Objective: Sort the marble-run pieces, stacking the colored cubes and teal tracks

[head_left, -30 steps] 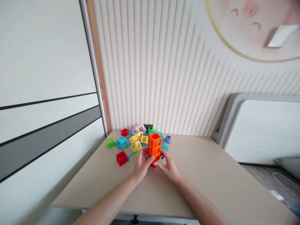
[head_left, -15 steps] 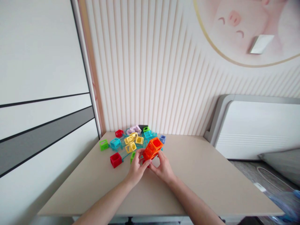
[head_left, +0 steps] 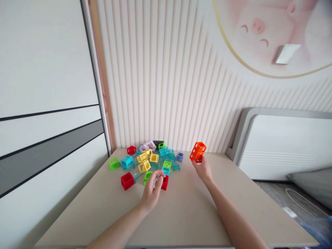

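Observation:
My right hand (head_left: 203, 170) grips a stack of joined orange hollow cubes (head_left: 198, 150), tilted and raised over the right part of the table. My left hand (head_left: 152, 192) holds nothing; its fingers are loosely curled, with thumb and forefinger apart. Just beyond it stands a red cube (head_left: 165, 183), partly hidden by the fingers. Behind that are a light-blue cube (head_left: 166, 170) and a green cube (head_left: 167, 164), apparently joined. Another green cube (head_left: 147, 177) sits to the left of my fingertips.
Farther back lie yellow cubes (head_left: 144, 166), teal connector pieces (head_left: 175, 166), a blue-violet cube (head_left: 180, 157) and a crumpled pale cloth-like thing (head_left: 148, 146). At the left are a red cube (head_left: 127, 181) and a green one. A ribbed wall (head_left: 166, 86) borders the table (head_left: 186, 221).
My right hand has carried the orange stack to the right and away from my left hand. The left hand has let go of it, and the green and light-blue cubes behind now show.

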Motion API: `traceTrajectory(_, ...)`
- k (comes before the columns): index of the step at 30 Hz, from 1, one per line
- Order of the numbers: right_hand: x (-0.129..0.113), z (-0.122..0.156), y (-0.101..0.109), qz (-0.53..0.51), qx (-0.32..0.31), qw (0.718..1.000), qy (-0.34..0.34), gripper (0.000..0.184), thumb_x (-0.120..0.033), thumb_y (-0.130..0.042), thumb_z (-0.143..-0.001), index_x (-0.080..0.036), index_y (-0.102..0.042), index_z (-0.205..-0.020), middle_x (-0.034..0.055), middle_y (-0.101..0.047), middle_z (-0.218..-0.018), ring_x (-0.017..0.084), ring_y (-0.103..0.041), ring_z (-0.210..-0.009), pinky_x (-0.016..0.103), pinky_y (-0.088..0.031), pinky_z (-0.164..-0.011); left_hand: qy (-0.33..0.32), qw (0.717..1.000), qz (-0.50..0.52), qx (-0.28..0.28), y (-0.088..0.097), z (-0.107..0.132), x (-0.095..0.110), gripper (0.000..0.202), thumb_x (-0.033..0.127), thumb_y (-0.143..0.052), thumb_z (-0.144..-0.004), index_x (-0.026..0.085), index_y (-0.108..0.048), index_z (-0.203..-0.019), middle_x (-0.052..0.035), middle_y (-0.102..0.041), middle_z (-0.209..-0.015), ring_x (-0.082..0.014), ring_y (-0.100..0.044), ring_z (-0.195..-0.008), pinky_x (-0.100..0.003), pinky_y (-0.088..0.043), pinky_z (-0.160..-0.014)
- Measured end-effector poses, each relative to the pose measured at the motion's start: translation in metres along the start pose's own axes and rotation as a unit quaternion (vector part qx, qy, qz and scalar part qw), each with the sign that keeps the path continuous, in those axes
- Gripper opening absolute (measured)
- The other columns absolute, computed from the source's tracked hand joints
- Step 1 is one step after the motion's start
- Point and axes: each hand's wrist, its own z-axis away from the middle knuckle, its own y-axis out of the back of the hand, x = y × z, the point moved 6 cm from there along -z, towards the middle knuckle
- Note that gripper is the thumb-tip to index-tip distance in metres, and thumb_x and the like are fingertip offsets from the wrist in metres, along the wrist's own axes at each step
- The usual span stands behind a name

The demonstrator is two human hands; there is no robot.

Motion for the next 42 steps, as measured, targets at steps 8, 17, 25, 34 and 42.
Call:
traceTrajectory(8,0.087,-0.070,0.020,0.108,-0.020,0.986,-0.129,0.039,-0.045,-0.058,-0.082,-0.016,-0.060,-0.110,0.0168,-0.072,-0.106,0.034,-0.069,-0.100,0.040,-0.051,-0.078,0.000,0.996,-0.057,-0.068,-0.007,0.008,0.000,0.029,0.045,-0.049,-0.097,0.020,-0.063,-0.098,-0.0050,-0.066,-0.091,-0.0191,-0.063,-0.089,-0.029,-0.050,-0.087)
traceTrajectory(17,0.127,-0.114,0.013,0.149,-0.004,0.973,-0.177,0.049,-0.049,-0.053,-0.085,-0.014,-0.056,-0.119,0.0202,-0.067,-0.119,0.035,-0.061,-0.118,0.052,-0.041,-0.100,-0.012,0.991,-0.080,-0.104,-0.013,0.014,-0.008,0.025,0.039,-0.047,-0.099,0.020,-0.062,-0.098,-0.0036,-0.065,-0.083,-0.0168,-0.065,-0.084,-0.024,-0.051,-0.080)
traceTrajectory(25,0.142,-0.137,0.014,0.165,0.001,0.970,-0.179,0.052,-0.046,-0.055,-0.084,-0.011,-0.055,-0.123,0.0220,-0.066,-0.120,0.036,-0.059,-0.119,0.051,-0.041,-0.100,-0.135,0.972,-0.140,-0.131,-0.020,0.015,0.005,0.013,0.019,-0.045,-0.098,0.021,-0.058,-0.099,-0.0027,-0.064,-0.080,-0.0142,-0.064,-0.076,-0.023,-0.053,-0.075)
traceTrajectory(34,0.138,-0.121,0.014,0.157,0.052,0.973,-0.164,0.087,-0.041,-0.051,-0.084,0.003,-0.017,-0.150,0.0340,-0.045,-0.140,0.043,-0.047,-0.130,0.054,-0.038,-0.102,-0.495,0.707,-0.421,-0.277,-0.039,0.030,0.058,0.018,0.009,-0.054,-0.090,0.014,-0.062,-0.105,-0.0047,-0.067,-0.081,-0.0197,-0.064,-0.086,-0.036,-0.053,-0.086)
traceTrajectory(42,0.079,-0.066,0.015,0.155,0.104,0.980,-0.063,0.069,-0.031,-0.047,-0.086,-0.008,-0.030,-0.148,0.0240,-0.049,-0.137,0.039,-0.048,-0.127,0.050,-0.040,-0.102,-0.459,0.697,-0.529,-0.156,0.011,-0.009,0.056,0.021,0.010,-0.049,-0.094,0.015,-0.063,-0.109,-0.0101,-0.067,-0.108,-0.0229,-0.058,-0.112,-0.040,-0.051,-0.098)
